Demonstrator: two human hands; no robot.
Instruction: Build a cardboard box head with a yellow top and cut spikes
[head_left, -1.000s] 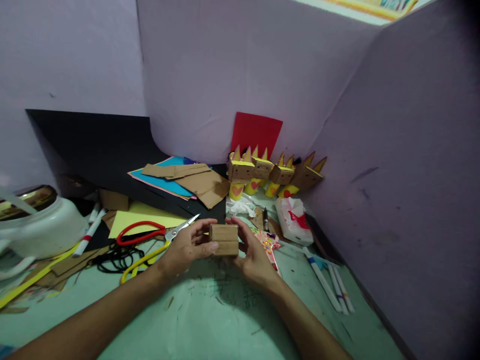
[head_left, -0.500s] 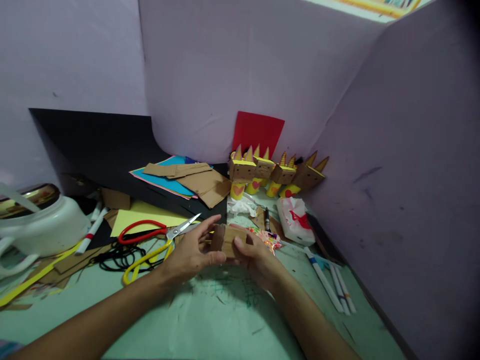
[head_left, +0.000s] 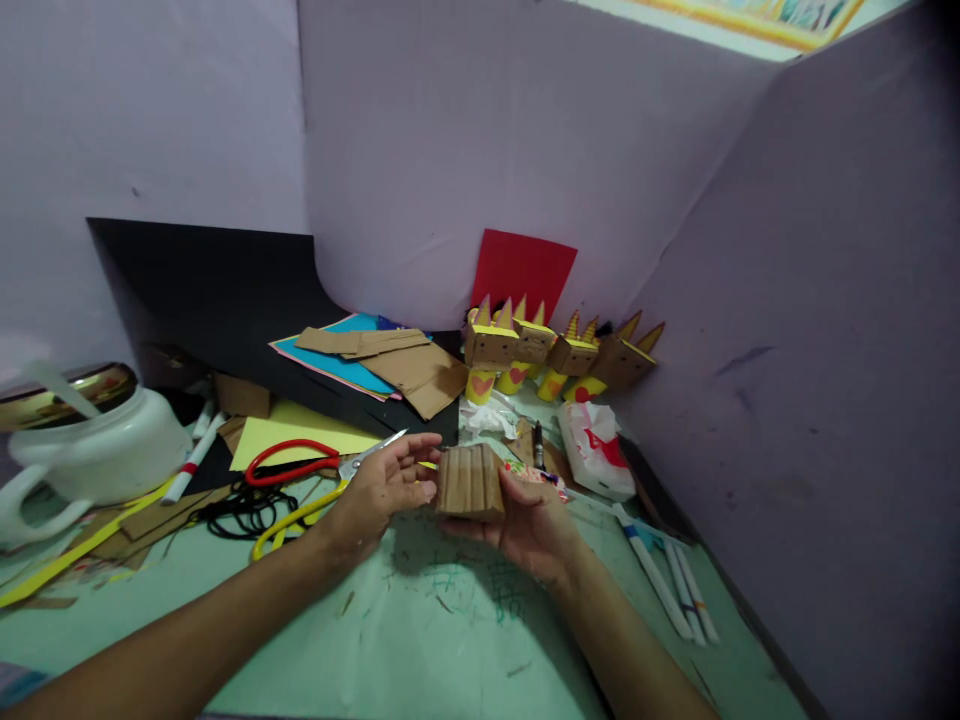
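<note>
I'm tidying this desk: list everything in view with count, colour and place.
Cardboard block: 1, brown, centre
Scissors: 1, red-yellow handles, left
Cord: count unclear, black, beside scissors
Pot: 1, white, far left
Markers: 5, white, 2 left, 3 right
Pen: 1, black, right
Horned figures: 4 or more, brown-yellow, back right
Crumpled material: 1, white, before figures
Tissue pack: 1, white-red, right
Patterned item: 1, multicoloured, right of block
Cardboard pieces: several, brown, back and left
Red sheet: 1, back
Black sheet: 1, back left
Blue sheet: 1, under cardboard
Yellow sheet: 1, left
Table: 1, green, below
Left hand: 1, bare, beside block
Right hand: 1, bare, holding block
</note>
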